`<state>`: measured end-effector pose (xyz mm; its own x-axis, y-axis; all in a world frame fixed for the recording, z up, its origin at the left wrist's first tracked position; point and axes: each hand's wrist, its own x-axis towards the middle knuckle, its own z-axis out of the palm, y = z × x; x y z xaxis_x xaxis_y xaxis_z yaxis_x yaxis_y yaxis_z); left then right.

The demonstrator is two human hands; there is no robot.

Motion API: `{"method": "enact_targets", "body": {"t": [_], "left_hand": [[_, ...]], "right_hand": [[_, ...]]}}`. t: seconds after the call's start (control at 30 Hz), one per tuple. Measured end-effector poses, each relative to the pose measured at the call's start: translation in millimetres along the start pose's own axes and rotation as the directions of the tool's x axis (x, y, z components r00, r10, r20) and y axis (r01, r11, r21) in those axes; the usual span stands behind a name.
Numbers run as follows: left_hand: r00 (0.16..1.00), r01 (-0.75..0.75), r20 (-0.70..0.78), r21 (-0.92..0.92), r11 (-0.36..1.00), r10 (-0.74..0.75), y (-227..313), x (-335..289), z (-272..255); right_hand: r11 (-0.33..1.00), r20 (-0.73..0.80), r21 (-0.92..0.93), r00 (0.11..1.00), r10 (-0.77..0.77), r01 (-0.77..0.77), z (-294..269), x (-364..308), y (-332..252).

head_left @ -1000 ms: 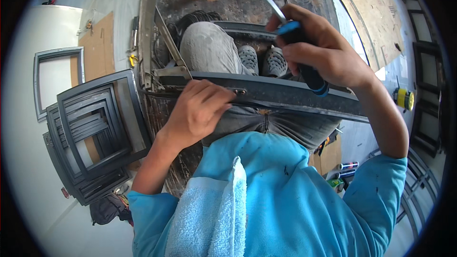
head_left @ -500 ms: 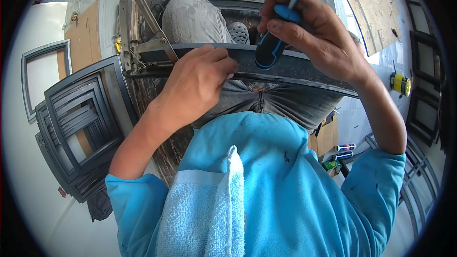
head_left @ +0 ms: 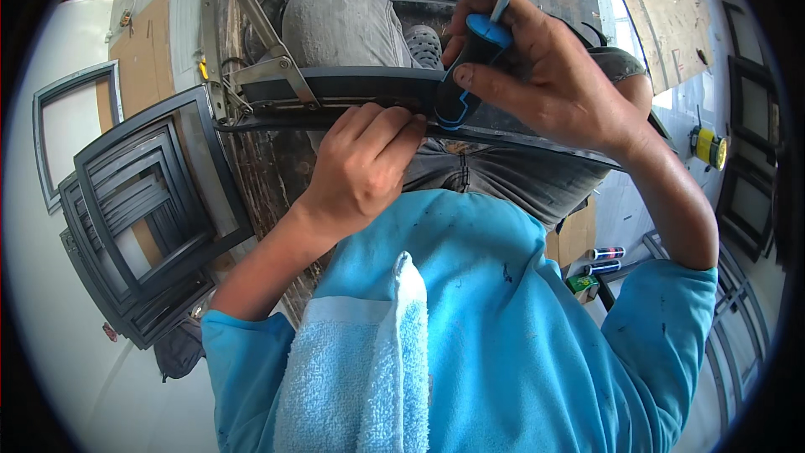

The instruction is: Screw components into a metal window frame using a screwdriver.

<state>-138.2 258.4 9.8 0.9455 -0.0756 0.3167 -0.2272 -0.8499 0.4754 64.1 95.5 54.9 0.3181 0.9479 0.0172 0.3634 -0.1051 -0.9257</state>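
A dark grey metal window frame (head_left: 360, 81) lies across my lap, with a metal hinge arm (head_left: 267, 38) standing up from its left end. My right hand (head_left: 553, 84) grips a screwdriver (head_left: 471, 75) by its black and blue handle. The shaft points up and away, and the handle's butt end is down at the frame's near rail, where I cannot tell whether it touches. Just left of that butt, my left hand (head_left: 365, 164) is closed at the same rail, fingertips pressed together. Whatever is between those fingertips is hidden.
Several dark frames (head_left: 142, 226) lean in a stack on the left. Cardboard sheets (head_left: 658, 17) lie at the far right, near a yellow reel-like object (head_left: 709, 148). Two tubes (head_left: 605, 253) and a green box (head_left: 582, 287) are on the floor to the right.
The frame has tilted, showing more of its inner channel. My left hand has shifted slightly right and nearer to me. The screwdriver's butt has moved left and down to the rail.
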Motion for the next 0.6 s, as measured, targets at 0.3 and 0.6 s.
{"method": "enact_targets", "body": {"t": [0.3,0.6], "left_hand": [[1.000,-0.028,-0.012,0.008,1.000,0.028,-3.7,-0.1,1.6],[0.999,-0.029,-0.015,0.022,0.999,0.030,-9.5,4.4,1.6]], "right_hand": [[0.997,-0.150,0.058,0.987,0.056,-0.047,23.3,-12.8,5.0],[0.982,0.108,-0.096,0.979,0.171,-0.161,13.6,-1.2,-10.8]]}}
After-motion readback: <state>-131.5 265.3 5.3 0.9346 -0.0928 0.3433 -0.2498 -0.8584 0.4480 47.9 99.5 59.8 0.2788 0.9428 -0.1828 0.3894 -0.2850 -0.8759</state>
